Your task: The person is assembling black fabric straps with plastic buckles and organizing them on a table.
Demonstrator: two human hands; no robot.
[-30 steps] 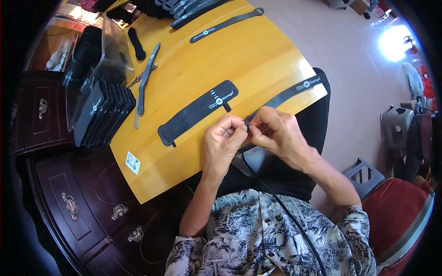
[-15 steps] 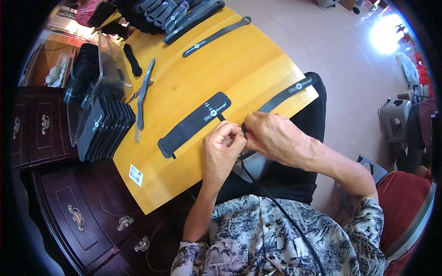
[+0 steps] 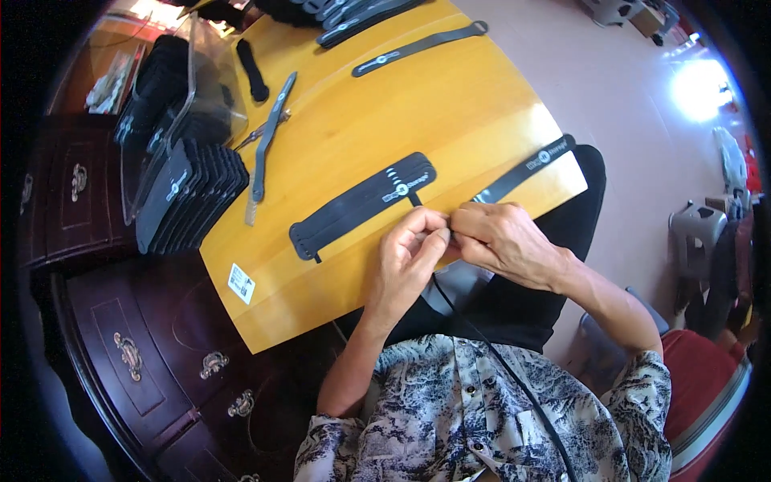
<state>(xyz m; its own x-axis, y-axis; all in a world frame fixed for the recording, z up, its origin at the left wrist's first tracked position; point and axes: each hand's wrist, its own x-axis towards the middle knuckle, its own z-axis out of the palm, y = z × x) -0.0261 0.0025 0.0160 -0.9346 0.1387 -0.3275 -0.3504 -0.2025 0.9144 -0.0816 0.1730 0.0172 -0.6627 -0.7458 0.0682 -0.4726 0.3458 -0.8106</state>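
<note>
Fingertip to fingertip at the table's near edge

Here are both hands, right up close together! The left hand (image 3: 414, 253) has thumb and forefinger pinched shut, and the right hand (image 3: 502, 239), knuckles up, curls its fingers in to meet it. Between them, a small dark piece (image 3: 451, 235) is in their grip, mostly hidden by the fingers. Just beyond the right hand, a dark printed strap (image 3: 526, 169) lies along the right side of the yellow wooden tabletop (image 3: 321, 301), its near end running in toward that hand; whether it joins the piece in the fingers, the view can't tell.

Look just past the left hand: a flat bundle of dark straps (image 3: 353, 209) lies at a slant, short black tabs poking out along its near side. Further off, a single strap with a rounded, holed end (image 3: 422, 48) stretches toward the far edge, near a heaped pile of straps (image 3: 373, 20). Over on the left, a narrow grey strap (image 3: 273, 136) lies close to a leaning stack of strap bundles (image 3: 193, 193), with a clear plastic container (image 3: 210, 84) behind. And down below the hands, a black cable (image 3: 514, 371) crosses the patterned shirt (image 3: 426, 394)!
</note>
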